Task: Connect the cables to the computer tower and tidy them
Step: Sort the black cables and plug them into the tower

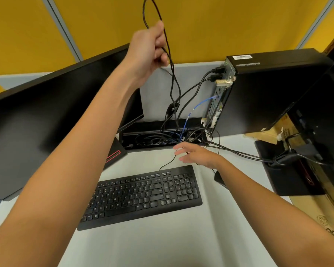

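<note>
While both forearms reach out over the pale surface (181, 243), I see the black keyboard (143, 195) lying nearest, square between them, its thin cord curling up from its back edge towards the right hand. Just past the keyboard's far right corner my right hand (195, 154) hovers low with fingers spread and relaxed, holding nothing, close to the mouth of the open cable tray (158, 130). A dark mouse (220, 178) peeks out from under that wrist. To the right a black monitor stand base (289, 180) sits on the surface, with several dark leads running across to it from the tray.

Inside the tray lies a tangle of black cables and a blue network cable (199, 105), which climbs to the rear panel of the computer tower (268, 89). The tower stands upright at the right back of the surface, its port side facing left, with two black plugs and a pale connector already seated near its top.

On the left a large black monitor (46, 122) fills the view, tilted. Higher up, my left hand (150, 49) is raised and curled tight around a black cable (172, 79); a loop of it arcs above the fist, and the strands drop down to a small block just above the tray. Yellow partition panels (201, 22) close off the back.
</note>
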A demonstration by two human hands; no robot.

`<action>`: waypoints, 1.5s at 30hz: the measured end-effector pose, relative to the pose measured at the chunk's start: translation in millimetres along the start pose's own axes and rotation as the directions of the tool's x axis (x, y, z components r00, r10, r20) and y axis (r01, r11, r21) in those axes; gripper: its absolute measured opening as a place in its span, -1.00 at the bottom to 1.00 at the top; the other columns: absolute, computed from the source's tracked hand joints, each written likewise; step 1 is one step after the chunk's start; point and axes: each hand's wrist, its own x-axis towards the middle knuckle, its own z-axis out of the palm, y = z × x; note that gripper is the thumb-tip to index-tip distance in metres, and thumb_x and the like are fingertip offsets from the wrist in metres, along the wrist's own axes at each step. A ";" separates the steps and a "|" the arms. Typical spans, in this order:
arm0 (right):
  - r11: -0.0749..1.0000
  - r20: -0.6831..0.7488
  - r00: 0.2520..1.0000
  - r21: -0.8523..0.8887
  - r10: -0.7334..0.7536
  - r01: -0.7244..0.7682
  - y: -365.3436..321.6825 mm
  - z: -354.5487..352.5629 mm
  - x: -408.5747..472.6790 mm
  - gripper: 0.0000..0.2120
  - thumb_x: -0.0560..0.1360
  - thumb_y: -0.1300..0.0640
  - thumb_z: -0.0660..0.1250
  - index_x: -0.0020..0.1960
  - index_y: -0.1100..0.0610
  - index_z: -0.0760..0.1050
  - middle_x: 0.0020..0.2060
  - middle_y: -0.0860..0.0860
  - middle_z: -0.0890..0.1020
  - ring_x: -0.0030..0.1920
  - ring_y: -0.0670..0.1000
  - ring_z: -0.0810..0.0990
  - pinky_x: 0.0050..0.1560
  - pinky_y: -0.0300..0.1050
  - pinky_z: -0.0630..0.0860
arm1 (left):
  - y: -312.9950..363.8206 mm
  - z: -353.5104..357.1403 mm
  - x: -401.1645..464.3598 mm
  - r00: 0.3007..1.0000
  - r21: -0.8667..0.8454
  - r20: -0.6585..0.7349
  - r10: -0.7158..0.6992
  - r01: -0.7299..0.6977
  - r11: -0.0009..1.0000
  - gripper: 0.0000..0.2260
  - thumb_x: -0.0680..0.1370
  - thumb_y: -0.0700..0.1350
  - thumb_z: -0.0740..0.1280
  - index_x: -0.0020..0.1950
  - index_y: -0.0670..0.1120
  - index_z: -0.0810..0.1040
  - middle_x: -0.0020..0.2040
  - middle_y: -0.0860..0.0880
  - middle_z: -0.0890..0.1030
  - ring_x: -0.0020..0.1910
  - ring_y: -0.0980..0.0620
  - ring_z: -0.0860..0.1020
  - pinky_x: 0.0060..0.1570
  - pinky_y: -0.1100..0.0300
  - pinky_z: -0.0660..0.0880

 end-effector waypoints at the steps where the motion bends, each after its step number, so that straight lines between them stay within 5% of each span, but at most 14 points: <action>1: 0.998 -0.031 0.999 0.058 -0.014 0.016 -4.7 1.4 1.3 -0.51 0.53 0.28 0.31 0.39 -0.03 0.34 0.27 -0.03 0.48 0.25 0.00 0.49 0.15 -0.16 0.45 | -4.9 -1.3 -0.9 0.998 0.000 0.013 -0.056 0.056 0.998 -0.57 0.67 -0.03 0.08 -0.41 -0.04 0.24 -0.57 0.05 0.22 -0.52 0.06 0.32 -0.36 0.22 0.39; 5: 0.973 -0.205 0.968 0.152 -0.142 0.175 -45.4 -1.2 6.9 -0.53 0.51 0.32 0.30 0.37 0.02 0.36 0.24 0.02 0.48 0.18 -0.02 0.53 0.13 -0.17 0.49 | -24.3 -5.4 -7.8 0.954 0.124 0.157 -0.255 0.237 0.964 -0.58 0.67 -0.02 0.09 -0.40 -0.03 0.24 -0.56 0.06 0.21 -0.51 0.07 0.30 -0.36 0.23 0.41; 10: 0.969 -0.416 0.889 0.061 -0.194 0.240 -109.5 -21.6 -13.9 -0.79 0.39 0.38 0.12 -0.22 0.23 0.52 -0.28 0.04 0.53 -0.29 -0.10 0.45 -0.28 -0.32 0.37 | -45.3 -21.3 -17.5 0.864 0.473 0.216 -0.455 0.315 0.823 -0.58 0.66 0.00 0.11 -0.41 -0.03 0.27 -0.52 0.03 0.21 -0.47 0.07 0.36 -0.21 0.16 0.43; 13: 0.907 -0.270 0.950 0.339 -0.160 0.249 -126.9 -31.3 -21.7 -0.70 0.43 0.35 0.10 -0.01 0.19 0.55 -0.13 0.05 0.57 -0.17 -0.06 0.49 -0.15 -0.25 0.40 | -58.3 -26.7 -22.0 0.810 0.567 0.230 -0.539 0.339 0.750 -0.60 0.66 0.01 0.12 -0.38 -0.05 0.30 -0.49 0.00 0.21 -0.46 0.05 0.39 -0.22 0.17 0.44; 17: 0.594 -0.210 0.952 0.745 -0.224 0.304 -147.7 -40.2 -33.0 -0.65 0.54 0.13 0.07 0.17 0.20 0.54 0.03 0.08 0.63 0.03 0.00 0.57 0.10 -0.12 0.46 | -84.4 -23.5 -31.6 0.718 0.694 0.243 -0.652 0.341 0.634 -0.60 0.66 0.00 0.12 -0.37 -0.08 0.29 -0.55 0.01 0.23 -0.46 0.02 0.40 -0.21 0.16 0.48; 22: 0.511 -0.379 0.914 0.762 -0.146 0.398 -184.6 -50.0 -44.3 -0.67 0.67 0.07 0.01 -0.09 0.18 0.46 -0.42 -0.01 0.43 -0.42 -0.07 0.41 -0.37 -0.21 0.49 | -139.1 -39.1 -52.3 0.677 0.857 0.061 -0.733 0.341 0.387 -0.68 0.66 -0.02 0.11 -0.17 -0.20 0.41 -0.45 -0.01 0.34 -0.56 0.11 0.43 -0.16 0.15 0.53; 25: 0.656 -0.502 0.850 0.590 -0.160 0.471 -201.4 -63.9 -56.6 -0.69 0.68 0.10 -0.02 -0.12 0.14 0.40 -0.55 -0.09 0.30 -0.55 -0.12 0.21 -0.55 -0.28 0.20 | -176.0 -62.6 -73.0 0.544 0.917 -0.028 -0.838 0.348 0.195 -0.72 0.65 -0.01 0.11 0.01 -0.20 0.47 -0.29 -0.05 0.45 -0.28 0.04 0.59 -0.12 0.14 0.53; 29: 0.864 -0.492 0.829 0.260 -0.266 0.432 -210.1 -64.7 -71.9 -0.69 0.67 0.10 -0.01 -0.18 0.10 0.36 -0.53 -0.08 0.29 -0.55 -0.11 0.15 -0.57 -0.26 0.09 | -154.7 -67.6 -67.2 0.333 0.940 0.093 -0.938 0.281 0.192 -0.74 0.61 -0.23 0.21 0.30 -0.09 0.43 0.12 -0.10 0.58 0.05 0.03 0.58 0.12 0.10 0.53; 30: 0.900 -0.444 0.848 0.173 -0.291 0.399 -211.1 -63.6 -77.1 -0.69 0.67 0.09 0.00 -0.20 0.09 0.36 -0.53 -0.08 0.29 -0.55 -0.10 0.14 -0.58 -0.26 0.07 | -138.5 -65.0 -57.6 0.359 0.919 0.146 -0.922 0.296 0.261 -0.58 0.58 -0.29 0.23 0.42 -0.04 0.32 0.21 -0.11 0.54 0.08 0.03 0.57 0.16 0.07 0.52; 32: 0.939 -0.359 0.872 -0.041 -0.334 0.342 -214.4 -61.1 -88.2 -0.66 0.66 0.06 0.04 -0.26 0.08 0.36 -0.56 -0.10 0.27 -0.57 -0.10 0.13 -0.58 -0.25 0.06 | -97.1 -55.8 -36.3 0.610 0.855 0.203 -0.766 0.271 0.442 -0.40 0.55 -0.33 0.25 0.52 0.03 0.15 0.22 -0.08 0.49 0.11 0.02 0.54 0.13 0.11 0.50; 34: 0.920 -0.342 0.857 -0.204 -0.386 0.334 -220.6 -57.7 -98.8 -0.64 0.65 0.04 0.07 -0.30 0.07 0.34 -0.58 -0.12 0.25 -0.58 -0.11 0.13 -0.57 -0.25 0.07 | -53.1 -39.1 -21.5 0.867 0.802 0.245 -0.434 0.071 0.594 -0.37 0.54 -0.23 0.32 0.52 0.09 0.14 0.24 -0.05 0.44 0.17 0.01 0.49 0.11 0.17 0.45; 35: 0.901 -0.352 0.835 -0.265 -0.422 0.343 -224.8 -56.0 -103.4 -0.63 0.64 0.03 0.09 -0.33 0.06 0.33 -0.59 -0.13 0.25 -0.58 -0.11 0.14 -0.56 -0.26 0.09 | -35.2 -27.0 -18.8 0.909 0.757 0.300 -0.291 -0.041 0.652 -0.41 0.53 -0.15 0.37 0.48 0.11 0.19 0.25 -0.01 0.42 0.18 0.05 0.47 0.09 0.23 0.43; 39: 0.808 -0.382 0.728 -0.421 -0.570 0.411 -236.6 -50.4 -117.9 -0.58 0.61 0.02 0.19 -0.41 0.08 0.30 -0.66 -0.16 0.36 -0.60 -0.11 0.28 -0.48 -0.19 0.23 | -9.5 25.7 -23.9 0.876 0.526 0.480 -0.044 -0.248 0.814 -0.98 0.60 -0.14 0.28 -0.03 -0.04 0.48 -0.11 0.18 0.58 -0.12 0.34 0.52 -0.11 0.46 0.42; 45: 0.821 -0.620 0.543 -0.371 -0.567 0.434 -191.9 -72.2 -98.6 -0.56 0.47 0.23 0.28 -0.50 0.03 0.17 -0.63 -0.16 0.17 -0.58 -0.14 0.10 -0.47 -0.20 0.06 | -47.3 -4.9 3.0 0.967 0.636 0.246 -0.072 -0.105 0.764 -0.60 0.64 0.02 0.15 -0.36 -0.10 0.30 -0.44 -0.11 0.43 -0.34 0.12 0.64 -0.20 0.19 0.39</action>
